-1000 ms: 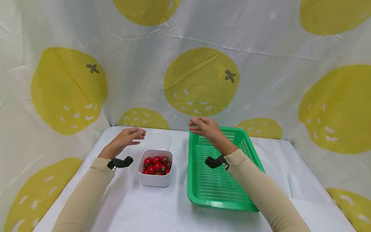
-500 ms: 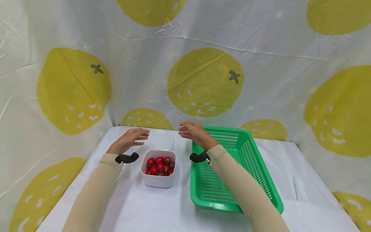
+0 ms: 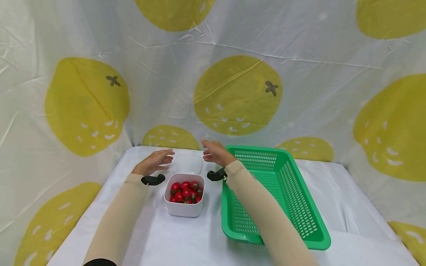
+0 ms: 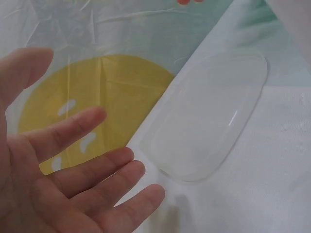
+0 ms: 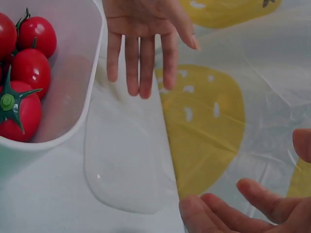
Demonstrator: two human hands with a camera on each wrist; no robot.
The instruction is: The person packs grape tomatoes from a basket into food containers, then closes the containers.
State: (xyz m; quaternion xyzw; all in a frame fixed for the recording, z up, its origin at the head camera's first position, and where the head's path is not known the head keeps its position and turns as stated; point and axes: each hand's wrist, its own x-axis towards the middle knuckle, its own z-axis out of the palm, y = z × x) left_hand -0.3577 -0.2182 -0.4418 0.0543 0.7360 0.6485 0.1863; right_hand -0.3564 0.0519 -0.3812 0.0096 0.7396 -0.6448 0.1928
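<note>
A white square box [image 3: 184, 210] stands left of centre on the table, holding several red cherry tomatoes [image 3: 186, 193] with green stems. Behind it a translucent lid [image 3: 188, 163] lies flat on the cloth. My left hand [image 3: 153, 162] hovers at the lid's left side, fingers relaxed and apart, holding nothing. On the lid's other side my right hand [image 3: 216, 152] is raised with loosely bent fingers and nothing in them. In the left wrist view the lid [image 4: 204, 116] lies beyond the left fingertips, with no contact. Tomatoes [image 5: 30, 68] show close up in the right wrist view.
A large green perforated basket [image 3: 307, 207] stands right of the box, under my right forearm. White cloth [image 3: 173, 244] covers the table. A curtain with yellow fruit prints [image 3: 237, 96] hangs behind and at the sides.
My right hand has moved left from above the green basket to the lid's right side. My left hand has shifted slightly right relative to the box. The view has turned a little.
</note>
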